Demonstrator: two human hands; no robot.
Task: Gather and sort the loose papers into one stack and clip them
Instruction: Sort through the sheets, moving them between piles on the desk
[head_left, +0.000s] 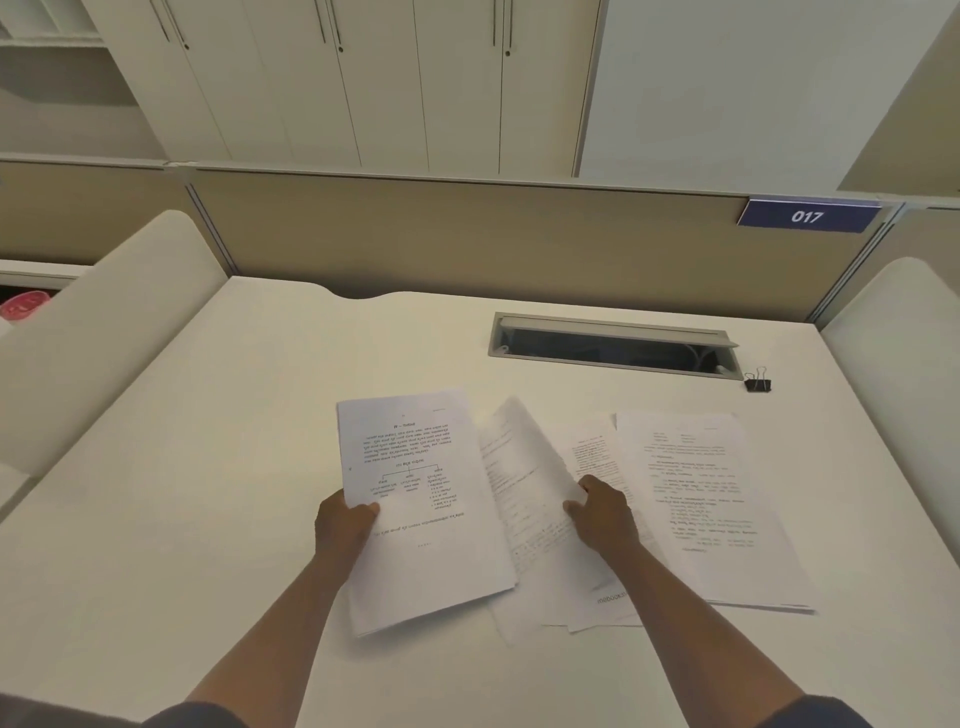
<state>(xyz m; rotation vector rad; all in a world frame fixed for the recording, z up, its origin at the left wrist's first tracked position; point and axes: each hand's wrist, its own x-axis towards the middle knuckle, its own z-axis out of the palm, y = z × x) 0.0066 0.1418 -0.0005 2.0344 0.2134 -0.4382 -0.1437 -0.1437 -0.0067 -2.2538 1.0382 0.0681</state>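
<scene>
Printed white sheets lie spread across the middle of the white desk (208, 493). My left hand (343, 525) grips the left edge of a thin stack of papers (421, 509) whose top page shows text and a small diagram. My right hand (605, 517) pinches a single blurred sheet (524, 483) that is lifted and tilted between the stack and the rest. A partly covered page (592, 452) lies flat under that hand, and another sheet or two (696, 499) lie flat to the right. A black binder clip (757, 383) stands alone at the far right of the desk.
A grey cable slot (613, 340) with a raised flap is set in the desk behind the papers. A beige partition (467, 239) with a blue "017" plate (808, 215) closes the far edge. White dividers (104, 322) rise at both sides. Cabinets stand behind.
</scene>
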